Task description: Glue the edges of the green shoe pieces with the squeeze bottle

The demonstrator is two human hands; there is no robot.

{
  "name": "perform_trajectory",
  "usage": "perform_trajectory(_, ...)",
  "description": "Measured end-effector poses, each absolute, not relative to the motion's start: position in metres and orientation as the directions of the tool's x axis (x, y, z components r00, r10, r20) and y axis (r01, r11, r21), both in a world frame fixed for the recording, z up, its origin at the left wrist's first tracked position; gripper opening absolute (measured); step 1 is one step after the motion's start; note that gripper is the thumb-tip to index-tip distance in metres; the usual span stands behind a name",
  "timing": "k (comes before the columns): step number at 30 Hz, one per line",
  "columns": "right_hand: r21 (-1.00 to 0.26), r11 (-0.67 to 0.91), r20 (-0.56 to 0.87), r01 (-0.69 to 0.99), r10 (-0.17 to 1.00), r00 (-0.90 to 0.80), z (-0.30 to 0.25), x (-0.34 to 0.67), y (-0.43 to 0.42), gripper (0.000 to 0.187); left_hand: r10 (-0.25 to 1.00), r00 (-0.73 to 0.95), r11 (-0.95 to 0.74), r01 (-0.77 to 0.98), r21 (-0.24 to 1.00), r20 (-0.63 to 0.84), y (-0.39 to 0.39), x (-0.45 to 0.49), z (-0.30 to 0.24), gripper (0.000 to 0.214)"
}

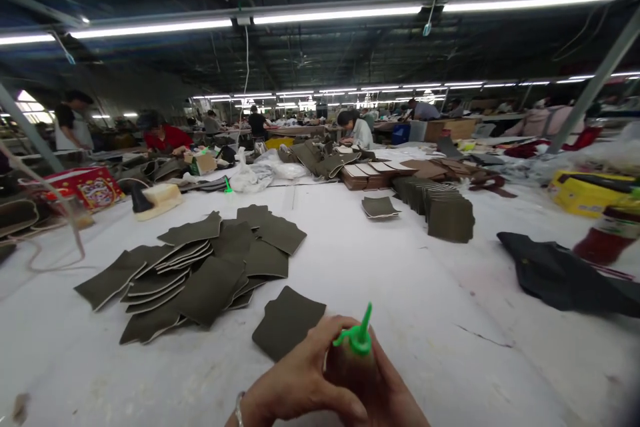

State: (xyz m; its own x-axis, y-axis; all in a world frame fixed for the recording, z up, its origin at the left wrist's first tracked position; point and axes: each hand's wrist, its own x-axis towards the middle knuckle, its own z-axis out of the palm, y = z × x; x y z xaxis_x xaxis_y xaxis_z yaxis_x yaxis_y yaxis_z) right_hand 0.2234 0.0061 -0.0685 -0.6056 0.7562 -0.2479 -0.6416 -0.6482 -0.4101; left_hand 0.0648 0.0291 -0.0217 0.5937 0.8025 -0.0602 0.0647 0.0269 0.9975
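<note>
Low in the middle of the head view, a squeeze bottle (351,368) with a green nozzle (361,339) stands between my hands, its spout pointing up. My left hand (306,377) wraps round the bottle from the left, a bracelet on its wrist. From the right, my right hand (395,383) closes on it, with most of its fingers hidden. Just beyond my left hand lies a single dark olive cut piece (287,320), flat on the white table (360,267). Farther left spreads a loose heap of similar pieces (215,280).
A row of stacked olive pieces (450,213) stands back right, near a small pile (380,207). Dark material (560,273) and a red-brown bottle (607,233) lie right. A cream block (159,201) and red box (93,188) stand left. People work at farther tables.
</note>
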Motion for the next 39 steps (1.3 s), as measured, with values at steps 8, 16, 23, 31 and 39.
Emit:
perform_trajectory(8,-0.432,-0.316,-0.324,-0.845,0.928,-0.182,-0.055,0.278,0.003,0.038,0.994,0.064,0.011,0.769,0.64,-0.093,0.05,0.032,-0.039,0.026)
perform_trajectory(16,-0.789,-0.247,-0.338,-0.563,0.939,0.06,-0.056,0.294,0.012,0.064,0.993,0.062,-0.036,0.97,0.239,-0.101,0.049,0.06,-0.06,0.026)
perform_trajectory(23,-0.943,-0.149,-0.177,-0.298,0.982,0.07,-0.055,0.302,0.023,0.048,0.974,0.104,-0.073,0.985,0.154,-0.203,0.055,0.063,-0.051,0.021)
perform_trajectory(31,-0.93,-0.162,-0.183,-0.329,0.982,0.035,-0.066,0.302,0.034,0.053,0.965,0.099,-0.077,0.992,0.098,-0.241,0.061,0.078,-0.049,0.026)
perform_trajectory(39,-0.913,-0.183,-0.187,-0.366,0.982,-0.025,-0.058,0.299,0.037,0.036,0.959,0.194,-0.186,0.981,0.056,-0.206,0.071,0.067,-0.05,0.026)
